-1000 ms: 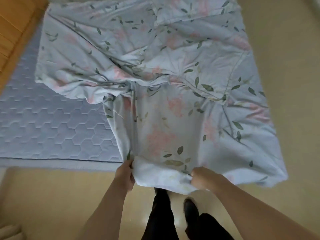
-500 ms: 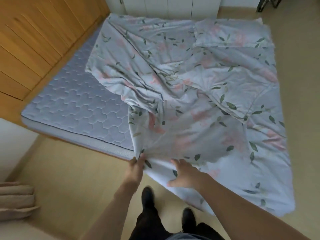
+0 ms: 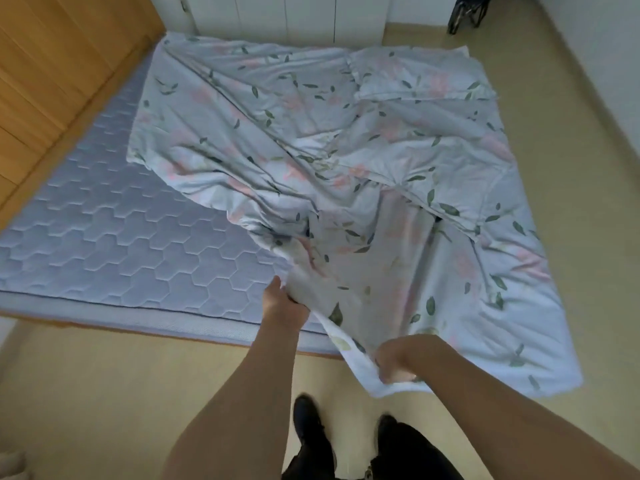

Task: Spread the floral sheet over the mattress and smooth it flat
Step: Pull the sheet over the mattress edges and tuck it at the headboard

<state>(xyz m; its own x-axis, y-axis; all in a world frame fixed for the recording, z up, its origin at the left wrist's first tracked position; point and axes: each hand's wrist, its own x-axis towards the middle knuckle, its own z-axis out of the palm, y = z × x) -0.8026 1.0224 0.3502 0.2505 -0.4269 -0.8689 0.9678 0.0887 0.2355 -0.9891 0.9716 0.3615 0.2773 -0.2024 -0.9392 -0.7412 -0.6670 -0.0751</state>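
Spreading step: both hands, left (image 3: pixel 284 306) and right (image 3: pixel 393 363), pinch the floral sheet (image 3: pixel 346 174) hem at the mattress (image 3: pixel 114 244) foot. Sheet bunched right; next, drag hem left over bare quilting.

Readable text: none could be made out anywhere.
Floral sheet (image 3: pixel 346 174): carried only a leaf and flower print, with no lettering.
Mattress (image 3: pixel 114 244): showed only hexagon quilting, with no label in sight.
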